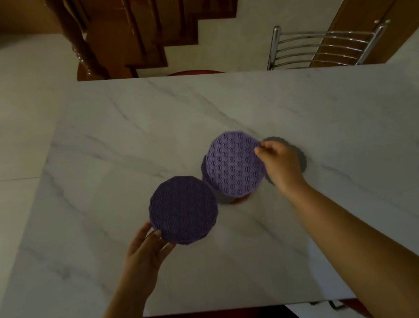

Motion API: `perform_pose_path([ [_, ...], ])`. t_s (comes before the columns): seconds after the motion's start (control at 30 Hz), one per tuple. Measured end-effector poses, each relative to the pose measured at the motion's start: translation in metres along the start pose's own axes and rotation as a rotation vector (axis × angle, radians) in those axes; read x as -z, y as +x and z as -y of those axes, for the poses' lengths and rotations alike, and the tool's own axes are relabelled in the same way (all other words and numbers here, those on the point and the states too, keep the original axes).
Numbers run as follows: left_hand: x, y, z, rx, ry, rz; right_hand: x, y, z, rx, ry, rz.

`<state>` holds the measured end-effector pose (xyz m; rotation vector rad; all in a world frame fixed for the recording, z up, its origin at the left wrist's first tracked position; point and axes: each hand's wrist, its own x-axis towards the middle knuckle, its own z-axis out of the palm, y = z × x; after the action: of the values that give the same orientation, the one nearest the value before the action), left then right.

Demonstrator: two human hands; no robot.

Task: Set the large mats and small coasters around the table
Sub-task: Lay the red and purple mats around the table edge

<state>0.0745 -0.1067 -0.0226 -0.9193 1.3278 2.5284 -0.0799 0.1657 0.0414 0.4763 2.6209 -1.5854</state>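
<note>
Two round purple mats are held over the middle of the marble surface (118, 134). The darker mat (183, 213) is gripped at its near-left rim by the left hand (146, 251), the thumb (157, 235) laid on top and the other fingers curled beneath. The lighter mat (233, 165) is pinched at its right rim by the right hand (281, 162) and is seen tilted, with its shadow cast on the surface to the right. The two mats are nearly touching. A darker purple edge (203, 170) is seen under the lighter mat's left side; what it belongs to cannot be told. A metal chair (321, 46) is set at the far edge.
</note>
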Motion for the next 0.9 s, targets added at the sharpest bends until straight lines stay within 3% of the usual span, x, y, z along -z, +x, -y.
perform_pose_path([
  [0.17, -0.01, 0.004, 0.001, 0.018, -0.001, 0.018, 0.002, -0.009, 0.007, -0.154, 0.323, 0.08],
  [0.3, -0.018, 0.003, 0.001, 0.016, -0.015, 0.053, -0.015, -0.027, -0.003, -0.311, 0.406, 0.221],
  [0.43, -0.02, -0.001, -0.001, 0.015, -0.045, 0.092, -0.02, -0.037, -0.014, -0.388, 0.478, 0.198],
  [0.7, -0.019, -0.007, 0.003, 0.022, -0.065, 0.156, -0.037, -0.059, -0.026, -0.322, 0.398, 0.274],
  [0.9, -0.024, -0.008, 0.007, 0.015, -0.055, 0.183, -0.04, -0.068, -0.035, -0.118, 0.195, 0.29],
])
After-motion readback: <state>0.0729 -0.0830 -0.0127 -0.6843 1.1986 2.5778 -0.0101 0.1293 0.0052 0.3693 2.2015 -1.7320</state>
